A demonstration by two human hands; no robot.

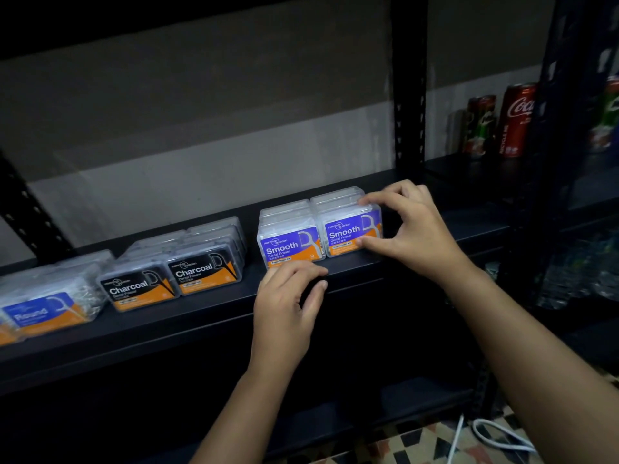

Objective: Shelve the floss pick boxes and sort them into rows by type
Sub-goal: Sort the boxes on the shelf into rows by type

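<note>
Floss pick boxes stand in rows on a black shelf [207, 316]. Two rows of purple Smooth boxes are at the right: the left front box [289, 246] and the right front box [351, 233]. My right hand [412, 226] pinches the right front Smooth box, fingers on its top edge and thumb at its lower right corner. My left hand [288, 296] hovers at the shelf edge just below the left Smooth box, fingers loosely curled and holding nothing. Two rows of black Charcoal boxes [204, 271] stand in the middle. Blue Round boxes [43, 309] sit at the far left.
A black upright post [409, 95] bounds the shelf bay on the right. Drink cans [517, 118] stand on the neighbouring shelf beyond it. Plastic-wrapped bottles [576, 272] sit lower right. A white cable [495, 433] lies on the patterned floor.
</note>
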